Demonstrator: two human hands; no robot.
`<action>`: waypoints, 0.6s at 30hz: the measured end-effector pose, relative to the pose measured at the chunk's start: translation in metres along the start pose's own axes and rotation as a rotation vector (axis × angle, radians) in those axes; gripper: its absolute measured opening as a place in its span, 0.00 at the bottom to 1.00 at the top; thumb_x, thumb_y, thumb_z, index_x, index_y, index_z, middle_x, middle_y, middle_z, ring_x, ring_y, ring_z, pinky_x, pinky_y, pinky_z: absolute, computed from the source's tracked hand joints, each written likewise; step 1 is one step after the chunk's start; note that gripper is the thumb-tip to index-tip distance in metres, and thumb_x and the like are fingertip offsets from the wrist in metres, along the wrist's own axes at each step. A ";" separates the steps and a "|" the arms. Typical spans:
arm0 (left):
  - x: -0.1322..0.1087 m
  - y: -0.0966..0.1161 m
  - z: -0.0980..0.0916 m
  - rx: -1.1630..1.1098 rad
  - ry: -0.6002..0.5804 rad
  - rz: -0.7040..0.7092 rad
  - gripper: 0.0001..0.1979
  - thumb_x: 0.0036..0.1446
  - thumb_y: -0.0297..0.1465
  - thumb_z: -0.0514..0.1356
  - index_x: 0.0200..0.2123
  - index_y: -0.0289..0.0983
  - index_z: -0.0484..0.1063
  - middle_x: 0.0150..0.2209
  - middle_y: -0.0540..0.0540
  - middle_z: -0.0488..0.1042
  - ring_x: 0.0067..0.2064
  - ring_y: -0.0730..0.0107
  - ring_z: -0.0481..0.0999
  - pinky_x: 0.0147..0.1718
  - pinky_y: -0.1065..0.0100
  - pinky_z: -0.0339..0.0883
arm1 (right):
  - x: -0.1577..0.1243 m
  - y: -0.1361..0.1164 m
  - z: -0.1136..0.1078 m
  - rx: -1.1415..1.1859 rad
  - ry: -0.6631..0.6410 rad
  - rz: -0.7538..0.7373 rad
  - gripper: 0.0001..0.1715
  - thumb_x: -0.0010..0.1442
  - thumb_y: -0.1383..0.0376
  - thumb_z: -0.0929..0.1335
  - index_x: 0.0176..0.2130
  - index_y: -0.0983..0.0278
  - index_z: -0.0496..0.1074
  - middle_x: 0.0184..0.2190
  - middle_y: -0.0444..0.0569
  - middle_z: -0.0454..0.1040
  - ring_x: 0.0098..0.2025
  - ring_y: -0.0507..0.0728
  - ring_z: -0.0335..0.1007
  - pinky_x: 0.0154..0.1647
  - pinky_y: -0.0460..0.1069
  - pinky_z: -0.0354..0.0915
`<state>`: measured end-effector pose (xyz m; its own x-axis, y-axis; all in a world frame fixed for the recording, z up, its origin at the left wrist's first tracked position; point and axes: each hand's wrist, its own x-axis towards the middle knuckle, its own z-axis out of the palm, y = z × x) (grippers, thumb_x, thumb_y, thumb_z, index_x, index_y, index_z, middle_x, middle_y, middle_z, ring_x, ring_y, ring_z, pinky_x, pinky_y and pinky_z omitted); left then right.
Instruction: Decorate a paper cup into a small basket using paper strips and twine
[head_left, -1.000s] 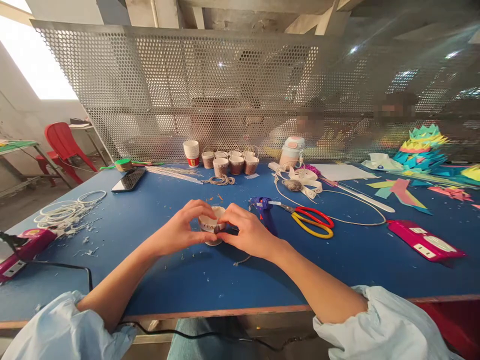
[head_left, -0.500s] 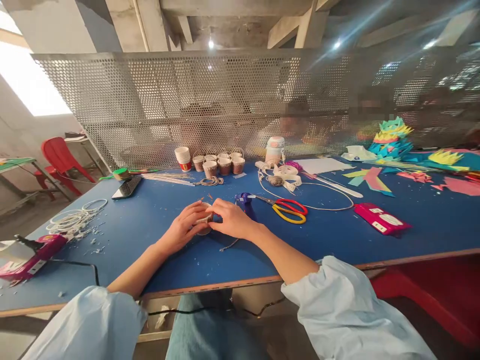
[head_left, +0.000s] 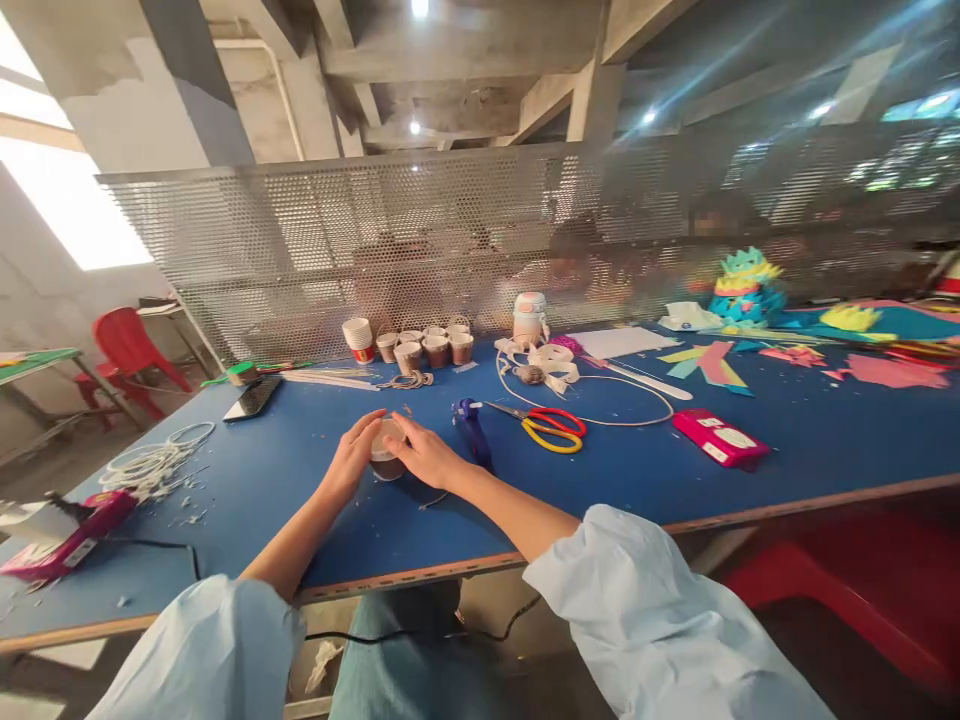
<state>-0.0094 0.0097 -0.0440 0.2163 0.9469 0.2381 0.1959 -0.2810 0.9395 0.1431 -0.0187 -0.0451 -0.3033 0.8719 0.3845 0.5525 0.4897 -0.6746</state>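
A small paper cup [head_left: 388, 466], brown around its side, stands on the blue table between my hands. My left hand [head_left: 352, 457] presses on its left side, fingers stretched along the rim. From the right, my right hand [head_left: 426, 455] holds the same cup, its fingertips over the top edge; part of the cup is hidden behind the fingers. A short piece of cord [head_left: 435, 501] lies below my right wrist. Just right of that hand is a blue glue gun [head_left: 471, 432], and beyond it are scissors [head_left: 556, 428] with red and yellow handles.
Several brown-wrapped cups [head_left: 435, 350] stand at the back beside a stack of white cups [head_left: 358, 338]. Cord loops [head_left: 150, 460] and a phone [head_left: 253, 398] lie left. Right are a pink packet [head_left: 720, 438] and coloured paper [head_left: 712, 365]. A perforated metal screen [head_left: 315, 260] borders the back.
My hands have spread around the cup, and more of its side shows. The view has tilted up and shifted slightly. The glue gun now appears in a different pose, its body more visible.
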 end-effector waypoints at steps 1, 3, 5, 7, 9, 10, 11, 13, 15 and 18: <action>0.000 -0.001 0.001 -0.020 0.003 -0.015 0.34 0.58 0.50 0.52 0.56 0.29 0.65 0.53 0.33 0.73 0.54 0.51 0.73 0.54 0.54 0.65 | -0.003 -0.003 -0.002 -0.005 -0.003 0.009 0.38 0.67 0.50 0.58 0.64 0.73 0.56 0.63 0.69 0.59 0.65 0.68 0.55 0.62 0.63 0.57; -0.002 -0.001 -0.001 -0.059 0.004 -0.038 0.36 0.58 0.52 0.52 0.58 0.30 0.63 0.55 0.33 0.72 0.54 0.52 0.73 0.52 0.55 0.66 | -0.011 -0.014 -0.010 -0.021 0.004 0.008 0.37 0.67 0.51 0.58 0.64 0.73 0.54 0.65 0.68 0.56 0.67 0.67 0.52 0.63 0.62 0.56; -0.006 0.000 -0.006 -0.080 0.016 -0.043 0.37 0.55 0.53 0.54 0.60 0.33 0.61 0.59 0.34 0.68 0.57 0.51 0.71 0.52 0.57 0.66 | -0.023 -0.027 -0.025 -0.037 0.020 -0.042 0.33 0.67 0.53 0.60 0.64 0.68 0.55 0.65 0.63 0.57 0.67 0.63 0.51 0.64 0.60 0.55; -0.012 0.002 -0.011 -0.076 -0.007 -0.015 0.38 0.52 0.52 0.59 0.60 0.36 0.60 0.62 0.36 0.65 0.61 0.51 0.66 0.55 0.58 0.65 | -0.039 -0.038 -0.047 -0.060 0.060 -0.198 0.27 0.67 0.57 0.61 0.62 0.64 0.58 0.62 0.59 0.63 0.64 0.60 0.58 0.63 0.57 0.59; -0.017 0.004 -0.014 -0.030 -0.065 0.007 0.42 0.47 0.51 0.64 0.61 0.38 0.59 0.62 0.36 0.65 0.60 0.50 0.67 0.54 0.57 0.66 | -0.053 -0.042 -0.077 -0.115 0.178 -0.358 0.22 0.66 0.58 0.63 0.58 0.62 0.63 0.57 0.56 0.69 0.60 0.58 0.63 0.61 0.56 0.61; -0.020 0.005 -0.015 0.017 -0.092 -0.015 0.44 0.44 0.50 0.67 0.61 0.38 0.58 0.60 0.36 0.67 0.58 0.50 0.69 0.53 0.57 0.67 | -0.058 -0.040 -0.094 -0.153 0.249 -0.372 0.20 0.66 0.59 0.63 0.55 0.62 0.65 0.55 0.55 0.71 0.57 0.58 0.67 0.59 0.56 0.63; -0.021 0.006 -0.014 0.061 -0.106 -0.038 0.45 0.42 0.49 0.68 0.60 0.38 0.58 0.57 0.37 0.70 0.55 0.49 0.72 0.51 0.56 0.69 | -0.059 -0.035 -0.112 -0.188 0.317 -0.336 0.18 0.66 0.59 0.63 0.53 0.63 0.66 0.52 0.55 0.73 0.53 0.57 0.70 0.56 0.55 0.65; -0.019 0.010 -0.012 0.130 -0.126 -0.064 0.45 0.41 0.49 0.69 0.60 0.38 0.59 0.51 0.39 0.73 0.50 0.51 0.75 0.47 0.55 0.70 | -0.054 -0.017 -0.150 -0.301 0.411 -0.140 0.16 0.66 0.60 0.63 0.50 0.64 0.68 0.47 0.53 0.75 0.46 0.56 0.73 0.49 0.53 0.69; -0.010 0.015 -0.007 0.154 -0.141 -0.044 0.43 0.43 0.48 0.68 0.59 0.39 0.59 0.49 0.40 0.74 0.47 0.53 0.75 0.46 0.56 0.71 | -0.039 0.011 -0.184 -0.404 0.446 0.067 0.15 0.66 0.62 0.62 0.50 0.65 0.68 0.46 0.53 0.75 0.44 0.56 0.74 0.46 0.52 0.70; 0.011 0.020 0.003 0.161 -0.137 0.002 0.41 0.45 0.46 0.67 0.59 0.40 0.58 0.48 0.42 0.74 0.45 0.55 0.76 0.43 0.57 0.72 | -0.009 0.059 -0.219 -0.477 0.408 0.217 0.12 0.66 0.65 0.63 0.47 0.67 0.71 0.42 0.54 0.76 0.43 0.58 0.74 0.46 0.54 0.69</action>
<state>0.0003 0.0143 -0.0234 0.3426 0.9193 0.1936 0.3432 -0.3143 0.8851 0.3485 0.0003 0.0495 0.1201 0.8314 0.5426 0.8796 0.1642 -0.4464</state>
